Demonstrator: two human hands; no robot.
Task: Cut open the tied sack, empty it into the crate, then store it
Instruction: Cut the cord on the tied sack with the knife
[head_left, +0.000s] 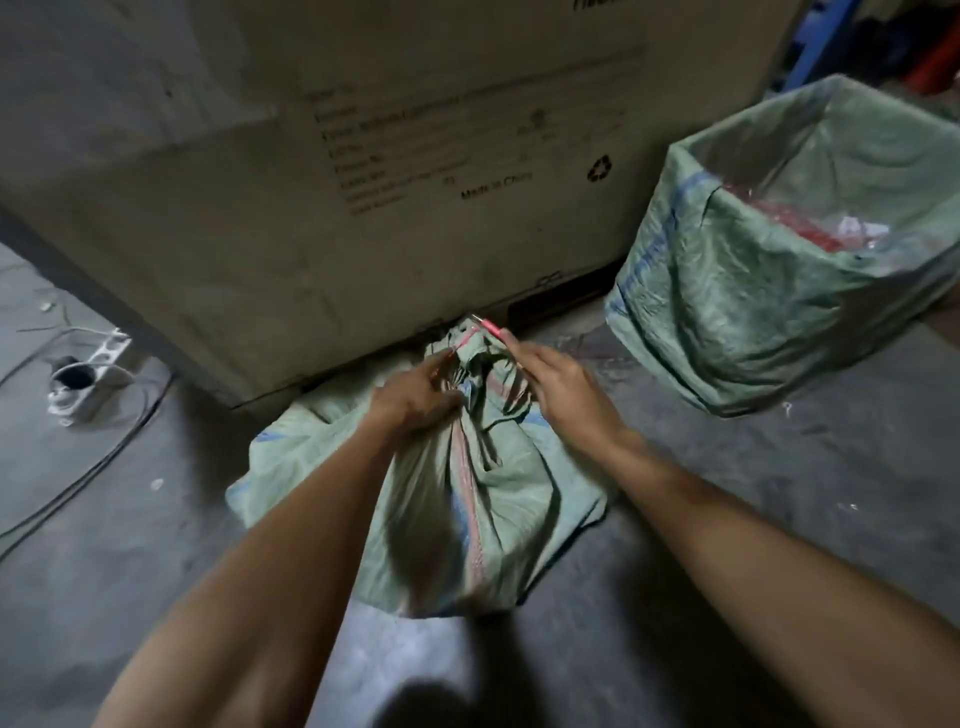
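Green woven plastic, bunched tight at the neck of the sack (467, 499), gripped by the left hand (415, 397) with fingers curled round the gathered cloth. Just beside it, the right hand (558, 387), fingers closed on a small red-handled cutter (491, 328), its tip at the pinkish tie (464, 340) round the neck. Sack still tied, standing slumped on the grey concrete floor (753, 493) between both forearms, red and blue stripes running down its side. Behind, touching the sack's far side, a large cardboard box (311, 208) with faint printed lines and a recycling mark. Off to the right, well apart, a second green sack (727, 322) standing open, mouth folded out, clear and red plastic inside. Far left on the floor, black cables (78, 478) and a pale power strip (106, 349).
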